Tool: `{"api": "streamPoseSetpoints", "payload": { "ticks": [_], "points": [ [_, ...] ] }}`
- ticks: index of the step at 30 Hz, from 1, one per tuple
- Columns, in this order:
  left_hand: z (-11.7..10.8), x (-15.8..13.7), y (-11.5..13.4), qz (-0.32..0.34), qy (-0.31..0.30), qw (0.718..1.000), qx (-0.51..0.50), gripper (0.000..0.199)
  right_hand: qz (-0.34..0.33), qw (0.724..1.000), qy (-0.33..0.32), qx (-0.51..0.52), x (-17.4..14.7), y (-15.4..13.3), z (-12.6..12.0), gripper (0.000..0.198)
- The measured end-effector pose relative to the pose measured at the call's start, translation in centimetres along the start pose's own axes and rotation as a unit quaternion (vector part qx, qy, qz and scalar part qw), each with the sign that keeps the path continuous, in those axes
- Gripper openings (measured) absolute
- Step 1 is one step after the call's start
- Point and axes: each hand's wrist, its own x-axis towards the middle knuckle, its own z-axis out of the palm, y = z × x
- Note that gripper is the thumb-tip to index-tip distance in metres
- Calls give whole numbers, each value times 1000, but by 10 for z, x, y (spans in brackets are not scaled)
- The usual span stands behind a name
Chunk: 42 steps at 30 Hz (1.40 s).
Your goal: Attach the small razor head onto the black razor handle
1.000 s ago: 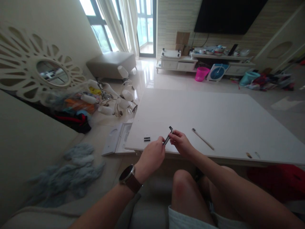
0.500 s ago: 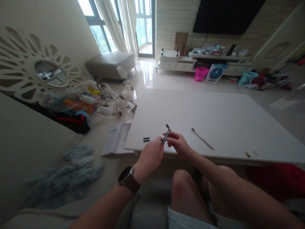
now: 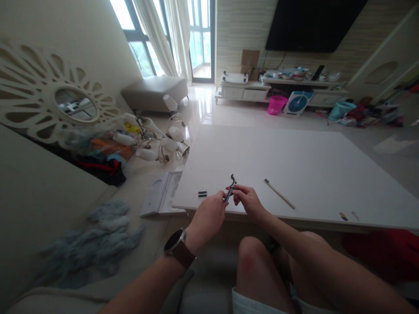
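We cannot identify the thin dark tool (image 3: 230, 191): its lower end is hidden inside the left hand (image 3: 207, 218), and its hooked tip is too small to resolve. The two small black pieces (image 3: 202, 192) on the bench (image 3: 314, 165) show no detail. Two tiny specks (image 3: 347, 215) near the bench's front edge remain unidentifiable. Both forearms are cut off by the bottom edge.

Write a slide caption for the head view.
Left hand and right hand hold a slim black razor-like tool over a white tabletop.
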Motion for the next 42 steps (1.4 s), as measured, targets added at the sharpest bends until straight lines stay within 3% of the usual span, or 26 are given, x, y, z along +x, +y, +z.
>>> {"api": "streamPoseSetpoints", "payload": {
  "ticks": [13, 18, 27, 42],
  "points": [
    [1, -2, -2, 2, 1, 1000, 19, 11, 24, 997, -28, 69, 4, 11, -4, 27],
    [1, -2, -2, 4, 4, 1000, 27, 12, 37, 997, -35, 59, 2, 8, -4, 31],
    [0, -2, 0, 5, 10, 1000, 13, 7, -4, 1000, -25, 9, 0, 3, -2, 28],
    [-3, -4, 3, -7, -13, 999, 44, 13, 17, 997, -46, 53, 5, 12, -6, 26]
  ]
}}
